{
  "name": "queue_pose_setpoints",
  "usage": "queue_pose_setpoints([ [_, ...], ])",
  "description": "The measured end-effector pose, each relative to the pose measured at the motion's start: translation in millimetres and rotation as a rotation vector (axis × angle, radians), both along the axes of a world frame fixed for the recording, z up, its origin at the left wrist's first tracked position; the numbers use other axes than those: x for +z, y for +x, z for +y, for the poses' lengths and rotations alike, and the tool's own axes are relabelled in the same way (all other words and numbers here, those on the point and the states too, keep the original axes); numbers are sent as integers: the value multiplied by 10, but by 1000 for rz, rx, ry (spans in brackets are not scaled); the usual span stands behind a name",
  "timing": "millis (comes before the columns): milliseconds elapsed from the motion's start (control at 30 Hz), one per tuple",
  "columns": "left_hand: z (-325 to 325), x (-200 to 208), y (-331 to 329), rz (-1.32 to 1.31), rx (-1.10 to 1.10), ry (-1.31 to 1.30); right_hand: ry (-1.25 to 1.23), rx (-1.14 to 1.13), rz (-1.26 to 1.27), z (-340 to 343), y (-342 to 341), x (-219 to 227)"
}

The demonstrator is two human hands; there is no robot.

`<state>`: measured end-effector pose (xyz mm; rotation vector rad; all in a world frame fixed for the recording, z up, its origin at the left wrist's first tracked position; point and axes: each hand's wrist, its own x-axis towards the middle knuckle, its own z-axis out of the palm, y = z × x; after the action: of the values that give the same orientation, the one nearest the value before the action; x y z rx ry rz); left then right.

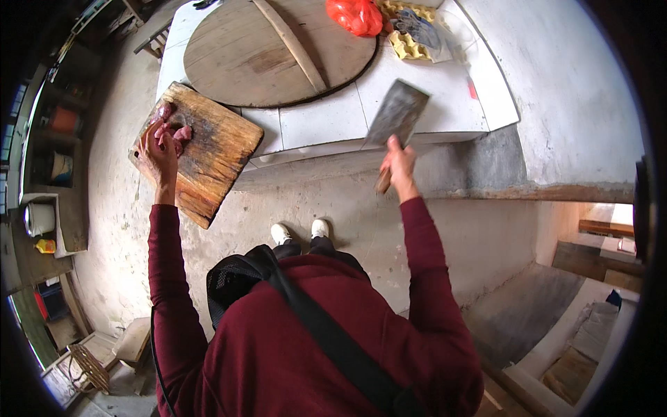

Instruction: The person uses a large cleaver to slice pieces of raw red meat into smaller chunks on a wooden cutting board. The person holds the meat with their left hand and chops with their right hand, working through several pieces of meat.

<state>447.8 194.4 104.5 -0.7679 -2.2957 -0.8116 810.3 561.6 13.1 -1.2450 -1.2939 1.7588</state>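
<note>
My left hand rests on pieces of raw red meat at the far left corner of a worn wooden cutting board, which juts off the white tiled counter. My right hand is closed around the wooden handle of a broad cleaver, held raised with its blade pointing up over the counter's front edge, well right of the board.
A large round wooden lid with a cross bar covers the counter's middle. A red plastic bag and a yellow egg tray lie behind it. Shelves with containers stand at left, a plastered wall at right.
</note>
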Motion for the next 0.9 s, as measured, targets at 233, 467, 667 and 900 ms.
queue_pose_setpoints([
  [233, -54, -177, -86, 3, 25, -32, 877, -81, -688, -85, 415, 232],
  [467, -74, -197, -126, 27, -72, -5, 708, -22, -1244, -183, 984, -174],
  [667, -86, -373, -262, 29, -128, 26, 681, 166, -1093, -632, 219, -202],
  [900, 114, -302, -287, -38, -208, 84, 741, 114, -1067, -628, -21, -99],
])
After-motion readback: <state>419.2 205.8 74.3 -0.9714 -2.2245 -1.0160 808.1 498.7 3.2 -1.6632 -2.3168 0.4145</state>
